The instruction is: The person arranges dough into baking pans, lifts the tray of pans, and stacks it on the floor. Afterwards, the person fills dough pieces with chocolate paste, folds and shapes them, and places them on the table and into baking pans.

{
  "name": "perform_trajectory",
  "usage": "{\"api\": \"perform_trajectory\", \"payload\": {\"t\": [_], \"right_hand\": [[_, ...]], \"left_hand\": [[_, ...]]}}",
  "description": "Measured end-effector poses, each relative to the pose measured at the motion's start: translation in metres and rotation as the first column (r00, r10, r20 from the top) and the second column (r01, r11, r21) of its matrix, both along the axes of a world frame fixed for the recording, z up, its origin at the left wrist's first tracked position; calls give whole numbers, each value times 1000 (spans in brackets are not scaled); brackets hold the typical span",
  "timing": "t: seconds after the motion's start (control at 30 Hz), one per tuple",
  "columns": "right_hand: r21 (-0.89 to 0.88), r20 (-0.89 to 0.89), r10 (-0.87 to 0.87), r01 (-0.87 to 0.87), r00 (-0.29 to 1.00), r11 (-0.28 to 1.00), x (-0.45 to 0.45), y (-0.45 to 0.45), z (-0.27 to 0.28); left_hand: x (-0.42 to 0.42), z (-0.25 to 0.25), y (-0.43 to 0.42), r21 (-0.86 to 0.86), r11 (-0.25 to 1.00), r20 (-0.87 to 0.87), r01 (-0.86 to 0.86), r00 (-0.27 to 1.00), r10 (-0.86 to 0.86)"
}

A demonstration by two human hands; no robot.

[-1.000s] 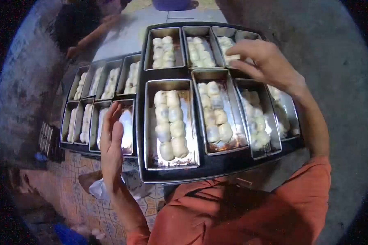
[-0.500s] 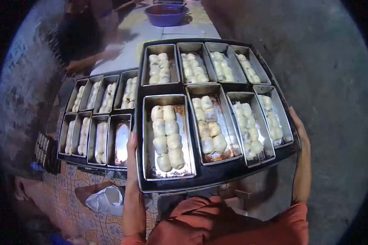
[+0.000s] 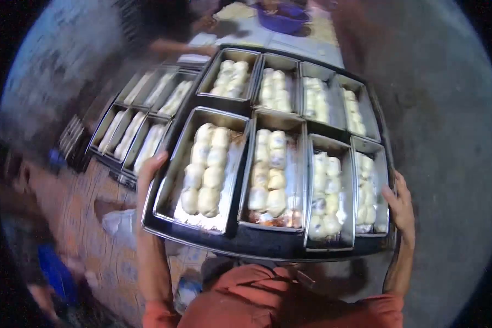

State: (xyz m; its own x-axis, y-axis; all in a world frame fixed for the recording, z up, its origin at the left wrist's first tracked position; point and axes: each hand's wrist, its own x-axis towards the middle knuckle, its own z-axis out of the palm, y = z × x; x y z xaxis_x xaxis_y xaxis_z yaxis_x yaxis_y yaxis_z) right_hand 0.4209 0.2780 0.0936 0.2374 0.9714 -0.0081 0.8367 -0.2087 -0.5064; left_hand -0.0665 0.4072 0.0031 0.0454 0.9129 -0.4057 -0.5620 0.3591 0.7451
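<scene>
A large dark baking tray (image 3: 268, 247) is held in front of my body, tilted somewhat. On it stand two rows of metal loaf tins (image 3: 230, 169), each with pale dough balls (image 3: 205, 169) in paired rows. Some dough pieces show dark spots. My left hand (image 3: 152, 167) grips the tray's left edge, its thumb on the rim and its other fingers hidden. At the right edge, my right hand (image 3: 402, 205) is wrapped round the rim near the front corner, its thumb beside the nearest tin.
Left of my tray, a second tray of dough-filled tins (image 3: 112, 158) sits lower. Beyond is a white table with a purple basin (image 3: 283, 19) and another person's arm (image 3: 175, 47). A whitish bag (image 3: 120, 223) lies near the patterned floor (image 3: 106, 262).
The held tray has rotated clockwise and shifted slightly in view, now covering part of the second tray. The basin appears farther right. My right hand shows more of its fingers.
</scene>
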Motion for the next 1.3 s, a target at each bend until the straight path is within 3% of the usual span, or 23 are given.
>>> {"api": "perform_trajectory", "payload": {"t": [0.03,0.07,0.1,0.13,0.17,0.2,0.23,0.27,0.3,0.33,0.4,0.43,0.47,0.5,0.73,0.77,0.93,1.0,1.03,1.17,1.3], "right_hand": [[6,-152,-42,44,987,999,5,-3,0],[-10,-299,-71,71,952,997,10,-4,2],[-138,-384,-228,189,895,972,7,-3,12],[-119,-211,-223,202,952,972,36,-9,7],[-25,-17,-152,151,988,988,72,-22,2],[-100,-142,-221,208,965,973,77,-14,6],[-111,-177,-207,189,962,976,83,-10,10],[-115,-193,-182,162,964,980,84,-8,15],[-113,-199,-164,143,966,983,82,-8,21],[-106,-205,-151,132,967,986,75,-7,26],[-93,-192,-122,106,974,990,37,-5,29],[-86,-194,-109,94,975,992,30,-5,32],[-77,-192,-99,86,976,993,15,-7,36],[-70,-195,-94,82,976,994,-2,-8,40],[22,-226,-54,60,973,998,-87,-33,80],[38,-235,-39,49,971,998,-101,-37,85],[102,-293,66,-38,954,994,-170,-61,112],[132,-329,123,-83,936,988,-206,-67,117],[137,-352,157,-115,923,984,-224,-68,117],[122,-281,255,-229,925,966,-274,-72,101],[81,-239,402,-394,884,915,-305,-51,70]], "left_hand": [[-1,-6,-3,21,998,98,57,993,-59],[10,-8,-7,-25,996,56,-87,995,89],[-5,-55,-12,389,913,-583,126,800,138],[26,16,-21,55,998,143,35,989,-43],[15,-11,-28,289,933,-487,215,872,-50],[25,20,-20,228,953,-7,197,980,-201],[28,8,-14,303,921,41,244,962,-268],[35,-2,-8,323,914,-42,247,968,-247],[48,-25,7,467,856,-120,220,975,-186],[46,7,-9,382,892,-82,241,970,-227],[37,-25,7,480,842,-139,247,969,-205],[39,-22,6,551,803,-131,225,974,-183],[42,-17,6,447,871,-131,206,978,-165],[46,-22,5,455,880,-25,132,990,-136],[-8,-9,-45,469,878,24,92,993,-117],[-14,-14,-54,485,875,86,20,994,-71],[-110,16,-133,581,809,131,-86,991,12],[-155,19,-160,608,766,227,-210,970,87],[-181,20,-176,647,729,180,-223,974,139],[-278,47,-261,658,727,277,-198,961,12],[-373,66,-340,596,769,88,-229,971,221]]}}
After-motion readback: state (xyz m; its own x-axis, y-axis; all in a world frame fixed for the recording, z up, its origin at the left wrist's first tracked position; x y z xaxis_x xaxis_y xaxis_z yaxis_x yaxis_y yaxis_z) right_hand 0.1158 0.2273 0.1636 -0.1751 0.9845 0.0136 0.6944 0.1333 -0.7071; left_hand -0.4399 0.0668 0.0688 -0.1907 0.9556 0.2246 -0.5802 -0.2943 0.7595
